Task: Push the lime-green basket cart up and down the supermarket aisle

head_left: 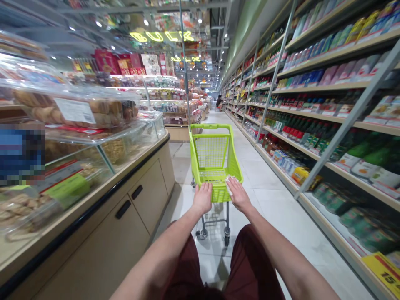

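Cart basket (220,194): smooth plastic. Cart legs (227,214): metal. Wipe (229,184): crumpled, cloth or paper. Counter cabinet (104,246): matt, wood-look panels. Floor tiles (265,204): smooth, faintly glossy. Pastry boxes (106,110): clear, glossy plastic.

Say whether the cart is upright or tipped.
Upright: the cart stands with its near wheels down on the floor.

The cart (215,173) stands at the frame's centre, left hand (203,196) and right hand (239,196) on its near edge, a tissue (229,184) under the right. A counter (150,187) with 2 handles (136,191) lies left, shelves (309,114) right.
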A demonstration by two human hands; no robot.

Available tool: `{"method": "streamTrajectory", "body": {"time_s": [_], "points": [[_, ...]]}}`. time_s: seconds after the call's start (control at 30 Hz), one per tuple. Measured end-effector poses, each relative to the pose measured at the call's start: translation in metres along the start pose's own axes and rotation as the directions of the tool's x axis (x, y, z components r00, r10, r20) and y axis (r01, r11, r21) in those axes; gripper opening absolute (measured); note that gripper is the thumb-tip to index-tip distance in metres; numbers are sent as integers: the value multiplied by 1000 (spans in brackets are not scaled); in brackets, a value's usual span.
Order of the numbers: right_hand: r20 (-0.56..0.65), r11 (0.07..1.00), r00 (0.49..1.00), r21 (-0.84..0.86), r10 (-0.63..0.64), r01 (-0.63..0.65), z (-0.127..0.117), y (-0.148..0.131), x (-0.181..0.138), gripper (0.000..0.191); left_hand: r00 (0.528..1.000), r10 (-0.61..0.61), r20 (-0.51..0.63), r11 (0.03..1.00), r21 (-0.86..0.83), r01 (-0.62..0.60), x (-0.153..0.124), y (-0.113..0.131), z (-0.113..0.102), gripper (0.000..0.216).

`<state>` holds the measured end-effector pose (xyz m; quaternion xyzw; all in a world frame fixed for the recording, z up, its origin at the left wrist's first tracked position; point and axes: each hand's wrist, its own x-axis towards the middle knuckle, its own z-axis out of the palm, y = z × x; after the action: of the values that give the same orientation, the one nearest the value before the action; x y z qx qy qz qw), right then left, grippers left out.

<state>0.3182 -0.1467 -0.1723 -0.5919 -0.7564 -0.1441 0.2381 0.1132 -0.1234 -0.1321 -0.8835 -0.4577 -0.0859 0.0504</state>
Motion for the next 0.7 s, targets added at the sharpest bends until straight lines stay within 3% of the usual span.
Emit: {"method": "streamTrajectory", "body": {"time_s": [0.13, 0.23, 0.37, 0.5, 0.6, 0.7], "points": [[39, 996, 995, -32, 87, -85, -18, 29, -13, 63, 992, 129, -4, 990, -57, -129, 3, 23, -8, 59], [54, 980, 980, -56, 193, -190, -28, 52, -23, 61, 973, 229, 4, 968, -105, -227, 4, 25, -12, 59], [-32, 942, 944, -57, 329, -330, -33, 67, -32, 56, 976, 212, 48, 973, -107, -206, 4, 13, -8, 64], [-42, 946, 947, -38, 319, -321, -33, 47, -23, 51, 986, 121, 116, 991, -76, -112, 3, 3, 0, 66], [6, 972, 972, -2, 237, -237, -31, 20, -4, 48, 985, 112, 132, 993, -60, -105, 0, 2, 2, 65], [-21, 961, 961, 18, 277, -276, -28, 8, 13, 45, 983, 130, 131, 990, -63, -123, -2, 4, -1, 64]]}}
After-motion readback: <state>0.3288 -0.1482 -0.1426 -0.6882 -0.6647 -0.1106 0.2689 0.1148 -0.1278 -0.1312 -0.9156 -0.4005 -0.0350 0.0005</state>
